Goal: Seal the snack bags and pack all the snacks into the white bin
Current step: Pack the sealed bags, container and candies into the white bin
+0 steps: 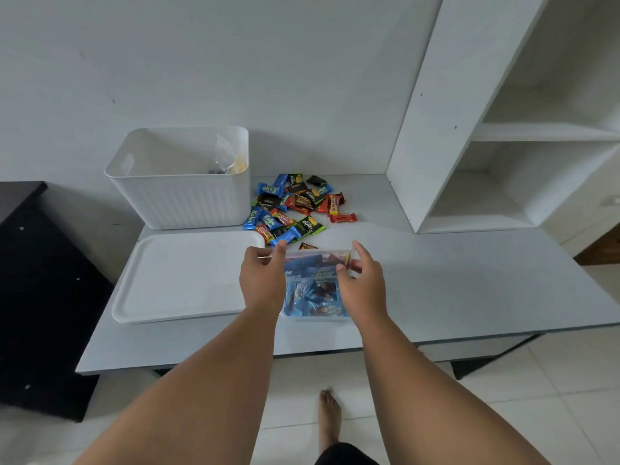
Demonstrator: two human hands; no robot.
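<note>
Both of your hands pinched the top edge of the clear bag (315,286), the left hand (263,280) at its left corner and the right hand (362,283) at its right, with the bag full of blue-wrapped snacks lying on the table (469,280) just right of the white lid (181,280). Just beyond the bag, a pile of loose snacks (295,206) lay on the table beside the white bin (181,196), which stood behind the lid against the wall and already held a clear bag in its right corner.
</note>
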